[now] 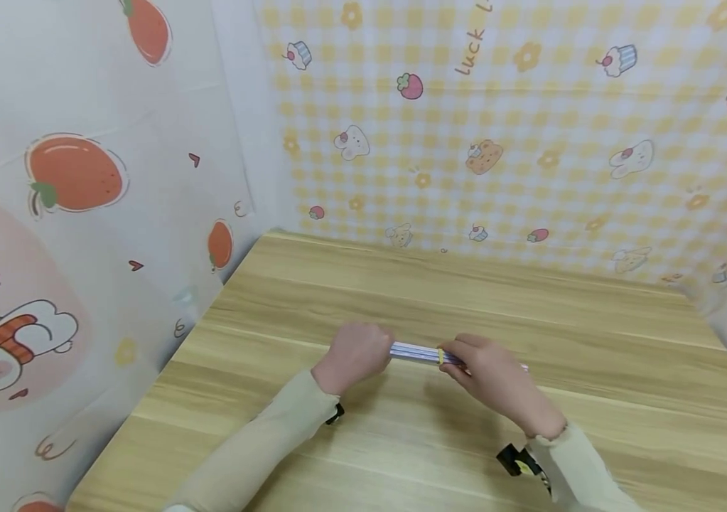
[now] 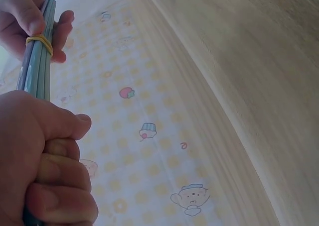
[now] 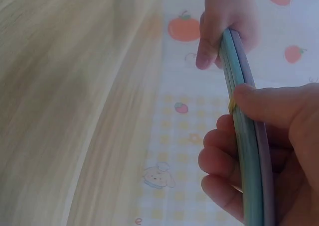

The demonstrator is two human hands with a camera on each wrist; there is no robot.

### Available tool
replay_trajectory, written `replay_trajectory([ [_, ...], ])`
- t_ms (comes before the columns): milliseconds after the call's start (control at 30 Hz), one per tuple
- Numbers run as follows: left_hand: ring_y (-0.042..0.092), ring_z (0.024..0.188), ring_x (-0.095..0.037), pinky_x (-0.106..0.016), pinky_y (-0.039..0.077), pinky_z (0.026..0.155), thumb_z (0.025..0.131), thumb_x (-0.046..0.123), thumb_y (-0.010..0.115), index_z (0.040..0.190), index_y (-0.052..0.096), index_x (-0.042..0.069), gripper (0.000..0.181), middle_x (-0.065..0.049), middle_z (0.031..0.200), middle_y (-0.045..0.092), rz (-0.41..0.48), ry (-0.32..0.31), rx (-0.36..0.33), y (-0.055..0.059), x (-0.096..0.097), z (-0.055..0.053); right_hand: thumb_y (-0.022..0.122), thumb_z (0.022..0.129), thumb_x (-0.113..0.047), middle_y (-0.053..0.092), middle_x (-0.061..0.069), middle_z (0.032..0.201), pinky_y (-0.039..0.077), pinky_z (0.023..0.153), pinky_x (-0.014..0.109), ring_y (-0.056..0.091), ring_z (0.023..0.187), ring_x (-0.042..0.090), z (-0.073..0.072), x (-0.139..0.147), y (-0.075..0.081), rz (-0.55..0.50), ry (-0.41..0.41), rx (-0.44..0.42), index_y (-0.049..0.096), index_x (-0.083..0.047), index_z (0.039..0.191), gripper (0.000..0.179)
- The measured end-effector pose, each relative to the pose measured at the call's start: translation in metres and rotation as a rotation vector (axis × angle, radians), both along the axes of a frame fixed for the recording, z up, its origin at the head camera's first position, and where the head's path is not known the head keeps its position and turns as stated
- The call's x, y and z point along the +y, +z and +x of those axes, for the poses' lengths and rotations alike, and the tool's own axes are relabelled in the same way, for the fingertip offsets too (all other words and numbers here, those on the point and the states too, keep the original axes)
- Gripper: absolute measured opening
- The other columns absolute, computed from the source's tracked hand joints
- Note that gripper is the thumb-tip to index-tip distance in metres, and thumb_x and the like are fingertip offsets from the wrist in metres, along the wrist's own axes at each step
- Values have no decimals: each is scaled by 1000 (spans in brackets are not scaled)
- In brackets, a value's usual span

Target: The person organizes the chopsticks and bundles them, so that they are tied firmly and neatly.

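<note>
Between the two hands is a bundle of slim pastel sticks (image 1: 416, 353) that look like chopsticks, in blue, green and purple. A yellow rubber band (image 2: 41, 42) is wound round the bundle. My left hand (image 1: 359, 355) grips one end in a fist, which hides that end. The right hand (image 1: 494, 377) holds the other part, its thumb (image 3: 264, 104) lying along the sticks close to the band and its fingers curled beneath. A short tip of the bundle shows past the right hand in the head view. Both hands hold it above the wooden table (image 1: 401, 455).
A yellow checked cloth (image 1: 440, 192) with cartoon prints hangs behind the table. On the left hangs a white cloth (image 1: 165, 163) with orange fruit prints. Black wrist straps (image 1: 517, 462) show under the sleeves.
</note>
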State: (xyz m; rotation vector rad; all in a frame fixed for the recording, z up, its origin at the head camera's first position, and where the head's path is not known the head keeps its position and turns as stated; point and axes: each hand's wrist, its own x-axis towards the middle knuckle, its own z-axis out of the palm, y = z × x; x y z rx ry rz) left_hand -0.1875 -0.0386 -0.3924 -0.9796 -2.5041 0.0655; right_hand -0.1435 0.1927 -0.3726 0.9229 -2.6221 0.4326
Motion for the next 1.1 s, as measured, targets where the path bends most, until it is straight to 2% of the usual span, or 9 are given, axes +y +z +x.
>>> replay_trajectory([
  [100, 8, 46, -4, -17, 6, 39, 67, 1, 57, 54, 23, 20, 41, 9, 49, 12, -8, 1, 3, 0, 0, 0, 77, 77, -13, 54, -7, 75, 39, 52, 14, 41, 60, -1, -1, -4, -3, -14, 37, 37, 67, -7, 93, 19],
  [333, 13, 45, -3, -16, 10, 37, 72, 5, 63, 53, 35, 19, 37, 10, 48, 22, -19, 12, -17, 2, -6, 1, 79, 75, -18, 57, -8, 74, 38, 50, 13, 42, 58, -2, -2, -12, -8, -68, -3, 41, 71, -7, 98, 27],
  [533, 18, 42, -3, -17, 18, 33, 71, 13, 69, 54, 45, 20, 30, 10, 46, 34, -26, 24, 72, 1, -4, 1, 82, 71, -24, 55, -11, 69, 35, 46, 11, 40, 55, -4, -2, -14, -12, -90, -38, 121, 73, -10, 102, 35],
  [767, 22, 42, -3, -17, 22, 34, 73, 18, 71, 58, 54, 19, 23, 10, 47, 45, -47, 23, 81, -1, -1, 1, 81, 69, -35, 55, -13, 63, 33, 45, 12, 38, 52, -5, -4, -18, -19, -51, -59, 215, 73, -18, 108, 43],
  [1100, 20, 43, -3, -17, 20, 34, 74, 19, 72, 59, 55, 19, 22, 10, 47, 45, -57, 31, 78, 1, 2, 4, 78, 66, -43, 50, -11, 58, 28, 41, 12, 32, 48, -4, -5, -21, -23, -35, -69, 295, 72, -22, 112, 51],
])
